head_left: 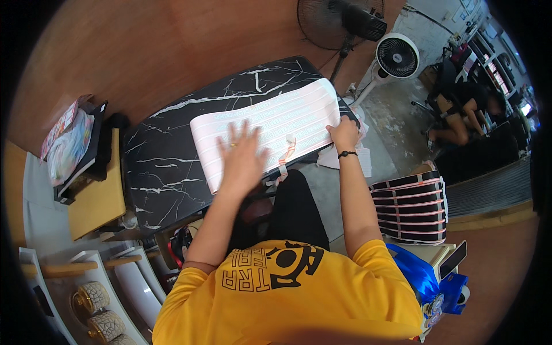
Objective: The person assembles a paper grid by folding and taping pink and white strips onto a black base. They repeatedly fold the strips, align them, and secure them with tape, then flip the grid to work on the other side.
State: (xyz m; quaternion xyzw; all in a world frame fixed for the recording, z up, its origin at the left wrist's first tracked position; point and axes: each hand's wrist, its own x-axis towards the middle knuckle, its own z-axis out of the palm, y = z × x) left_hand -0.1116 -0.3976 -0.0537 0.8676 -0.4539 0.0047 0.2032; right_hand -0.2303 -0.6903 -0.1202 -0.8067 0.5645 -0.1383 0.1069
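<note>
A brown wall [167,63] curves behind a black desk [158,152] with white marble-like veins, and beyond its far right end a white fan [398,56] stands on a concrete floor [397,115]. A long pale sheet [287,115] with pink stripes lies across the right part of the desk, along its near edge. The left hand [244,150], slightly blurred, is over the sheet's left part with its fingers spread wide; whether the palm presses down I cannot tell. The right hand [344,133] is bent at the sheet's right end, touching it, though whether it pinches the edge is unclear. A patterned strip [286,154] dangles at the near edge between them. The step in hand looks like flattening or squaring the sheet; the next move calls for even pressure and a steady right end.
</note>
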